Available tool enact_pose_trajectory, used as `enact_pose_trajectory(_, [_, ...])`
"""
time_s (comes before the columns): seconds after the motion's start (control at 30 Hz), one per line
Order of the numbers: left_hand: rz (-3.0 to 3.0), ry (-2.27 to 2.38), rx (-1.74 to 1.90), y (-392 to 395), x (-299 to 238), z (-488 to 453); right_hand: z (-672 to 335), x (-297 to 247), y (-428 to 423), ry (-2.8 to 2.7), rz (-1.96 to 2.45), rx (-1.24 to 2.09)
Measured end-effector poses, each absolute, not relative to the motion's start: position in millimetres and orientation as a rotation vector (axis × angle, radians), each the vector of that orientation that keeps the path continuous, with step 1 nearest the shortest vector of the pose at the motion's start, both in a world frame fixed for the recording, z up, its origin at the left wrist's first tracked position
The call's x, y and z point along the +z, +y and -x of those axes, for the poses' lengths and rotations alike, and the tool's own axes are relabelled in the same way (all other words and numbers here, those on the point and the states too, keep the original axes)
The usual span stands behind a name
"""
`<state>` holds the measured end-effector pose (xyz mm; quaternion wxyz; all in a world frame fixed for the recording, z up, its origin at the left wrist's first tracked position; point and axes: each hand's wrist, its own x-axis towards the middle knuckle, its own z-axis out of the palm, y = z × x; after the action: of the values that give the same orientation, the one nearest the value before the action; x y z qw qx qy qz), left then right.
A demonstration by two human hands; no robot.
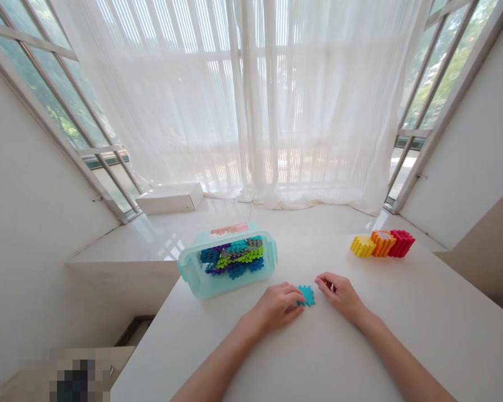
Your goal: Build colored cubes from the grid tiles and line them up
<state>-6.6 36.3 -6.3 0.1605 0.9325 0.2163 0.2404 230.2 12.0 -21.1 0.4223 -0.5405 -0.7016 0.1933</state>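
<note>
A small teal toothed building piece (307, 295) lies flat on the white table (327, 357). My left hand (278, 306) rests on the table with its fingertips curled against the piece's left edge. My right hand (339, 293) sits just to the right of the piece, fingers curled, with something small and red showing under the fingertips. A pale teal plastic box (227, 258), open at the top, holds several blue, purple and green pieces; it stands behind my left hand.
Three assembled cubes, yellow (362, 245), orange (383, 243) and red (401, 243), stand in a row at the table's far right. A white flat box (170, 197) lies on the floor by the curtained window. The table's left edge drops off near the plastic box.
</note>
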Motion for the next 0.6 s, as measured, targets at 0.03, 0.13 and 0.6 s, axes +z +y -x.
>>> enact_pose_trajectory(0.03, [-2.627,0.675,0.710,37.1,-6.2,8.0,-231.1,-20.8,11.1,-1.771,1.356,0.481])
enact_pose_trajectory(0.13, [-2.527,0.834,0.765,39.0,-6.3,8.5,-233.0,-17.9,7.3,-1.877,1.348,0.469])
enact_pose_trajectory(0.6, [-2.548,0.877,0.852,41.0,-0.6,11.9,-229.4,-9.9,0.9,-2.131,1.184,0.617])
